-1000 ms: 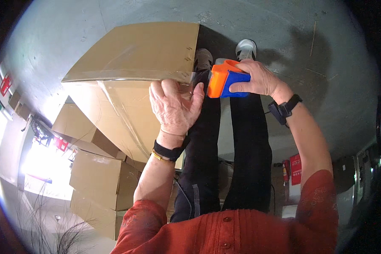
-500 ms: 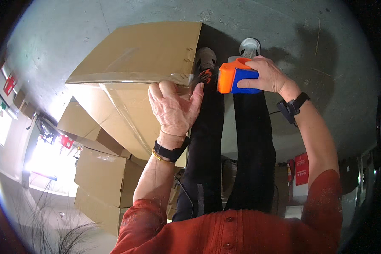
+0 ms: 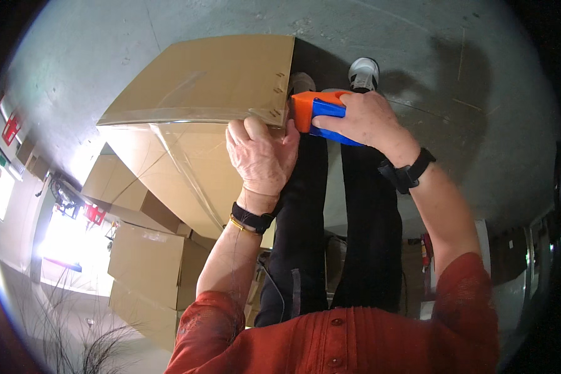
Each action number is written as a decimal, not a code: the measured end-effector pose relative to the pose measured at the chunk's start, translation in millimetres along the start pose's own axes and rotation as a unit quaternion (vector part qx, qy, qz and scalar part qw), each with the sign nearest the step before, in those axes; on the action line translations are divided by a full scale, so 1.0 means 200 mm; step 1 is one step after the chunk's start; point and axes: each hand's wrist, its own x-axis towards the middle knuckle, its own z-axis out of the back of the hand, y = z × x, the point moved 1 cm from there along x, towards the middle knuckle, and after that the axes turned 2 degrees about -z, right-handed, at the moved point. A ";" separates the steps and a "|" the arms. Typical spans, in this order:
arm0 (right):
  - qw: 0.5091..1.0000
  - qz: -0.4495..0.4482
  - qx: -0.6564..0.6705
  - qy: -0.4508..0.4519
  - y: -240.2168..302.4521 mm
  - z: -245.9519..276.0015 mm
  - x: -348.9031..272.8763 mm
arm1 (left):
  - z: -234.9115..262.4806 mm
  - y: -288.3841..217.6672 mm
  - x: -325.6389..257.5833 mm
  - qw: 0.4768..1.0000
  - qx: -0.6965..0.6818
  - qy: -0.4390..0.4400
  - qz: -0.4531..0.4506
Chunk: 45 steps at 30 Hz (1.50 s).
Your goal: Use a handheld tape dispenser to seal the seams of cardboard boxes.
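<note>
A large cardboard box (image 3: pixel 212 71) stands in front of me to the left, with clear tape along its upper edge and down its near side. My left hand (image 3: pixel 260 157) grips the box's edge by its right corner, fingers curled over the top and thumb on the side face. In my right hand (image 3: pixel 375 123) is an orange and blue tape dispenser (image 3: pixel 302 112), its orange end right against that corner, close to my left thumb. Whether tape runs from it onto the cardboard is hidden.
More cardboard boxes (image 3: pixel 144 258) stand to the left, below the large box. My legs and shoes (image 3: pixel 363 71) are close to its right side, on a grey floor (image 3: pixel 417 37). A bright opening (image 3: pixel 75 240) shows at the far left.
My right hand has brought the tape dispenser leftward, from above my legs up to the box's corner. My left hand keeps its hold on the edge, nearly in place.
</note>
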 end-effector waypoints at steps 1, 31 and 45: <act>1.000 -0.010 0.005 0.003 0.03 0.01 -0.01 | 0.00 0.00 0.00 1.000 -0.002 -0.003 -0.007; 0.984 -0.172 -0.049 -0.021 0.47 -0.01 -0.16 | 0.08 0.06 -0.01 0.991 -0.094 0.065 -0.068; 0.974 -0.214 -0.074 -0.027 0.53 0.01 -0.13 | 0.10 0.07 0.00 0.988 -0.091 0.115 -0.056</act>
